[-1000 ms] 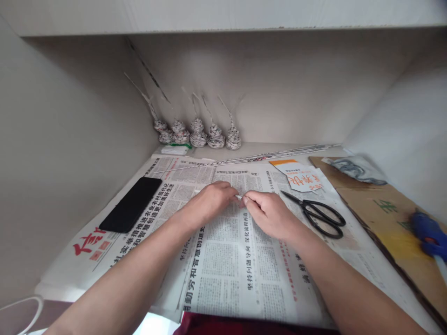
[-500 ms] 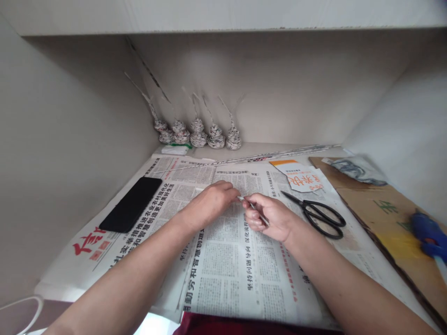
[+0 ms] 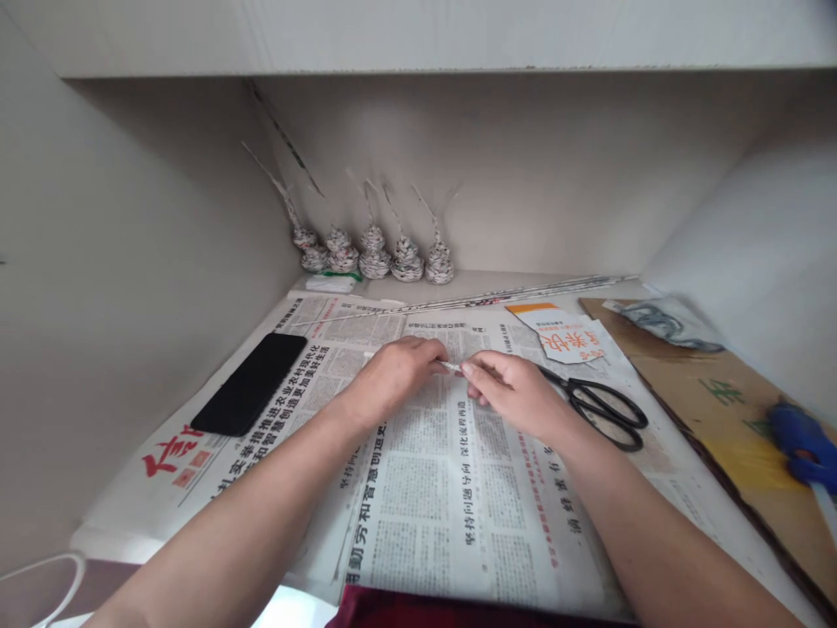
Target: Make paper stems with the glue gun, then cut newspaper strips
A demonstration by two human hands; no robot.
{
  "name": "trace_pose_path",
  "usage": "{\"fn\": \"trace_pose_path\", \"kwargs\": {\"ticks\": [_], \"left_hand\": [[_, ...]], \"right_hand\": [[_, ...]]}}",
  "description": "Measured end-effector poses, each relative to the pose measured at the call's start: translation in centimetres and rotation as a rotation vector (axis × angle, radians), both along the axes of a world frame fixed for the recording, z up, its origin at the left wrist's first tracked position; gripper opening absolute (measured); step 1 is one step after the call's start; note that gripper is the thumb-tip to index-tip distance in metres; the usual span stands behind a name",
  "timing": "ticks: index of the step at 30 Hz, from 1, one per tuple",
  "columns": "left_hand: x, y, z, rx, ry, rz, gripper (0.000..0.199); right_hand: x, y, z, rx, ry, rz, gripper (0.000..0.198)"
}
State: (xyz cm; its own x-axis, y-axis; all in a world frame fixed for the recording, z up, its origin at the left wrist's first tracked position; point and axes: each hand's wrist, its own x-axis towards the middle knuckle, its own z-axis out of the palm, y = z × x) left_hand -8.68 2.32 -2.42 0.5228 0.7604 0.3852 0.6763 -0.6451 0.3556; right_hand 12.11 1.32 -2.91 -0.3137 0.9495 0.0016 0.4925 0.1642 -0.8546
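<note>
Newspaper-covered bench (image 3: 487,280), paper strip (image 3: 452,367) between two hands

Grip: left hand (image 3: 402,371) has its fingertips closed on the strip; right hand (image 3: 513,388) pinches it between thumb and fingers. A short pale length shows between them, over the middle of the newspaper (image 3: 425,488).

Near right hand: black scissors (image 3: 605,410), blades partly hidden behind it. Beyond these, torn card (image 3: 562,336) with orange print.

Left side: black phone (image 3: 248,384), lying flat on newspaper.

Far right: cardboard (image 3: 693,384) bearing a plastic bag (image 3: 673,321) and a blue tool (image 3: 804,440).

Behind: long thin paper sticks (image 3: 490,299) laid crosswise; then five woven paper gourds (image 3: 375,253), upright in a row near the wall (image 3: 523,174).
</note>
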Motion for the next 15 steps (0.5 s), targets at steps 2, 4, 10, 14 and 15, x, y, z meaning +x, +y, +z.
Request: {"fn": "trace_pose_path", "kwargs": {"ticks": [2, 4, 10, 14, 15], "left_hand": [[0.02, -0.04, 0.04, 0.002, -0.002, -0.023, 0.01], [0.05, -0.1, -0.02, 0.006, -0.009, -0.048, 0.012], [0.16, -0.13, -0.41, -0.019, -0.072, -0.073, 0.013], [0.21, -0.1, -0.41, -0.032, -0.104, -0.084, 0.013], [0.22, -0.11, -0.37, -0.034, -0.103, -0.084, 0.013]], "right_hand": [[0.12, -0.1, 0.19, 0.135, -0.097, -0.003, 0.022], [0.11, -0.25, 0.36, 0.188, -0.119, 0.0, 0.016], [-0.03, -0.43, 0.53, 0.23, -0.124, -0.013, 0.008], [-0.25, -0.44, 0.25, 0.345, -0.161, -0.024, 0.007], [-0.3, -0.46, 0.18, 0.376, -0.176, -0.016, 0.008]]}}
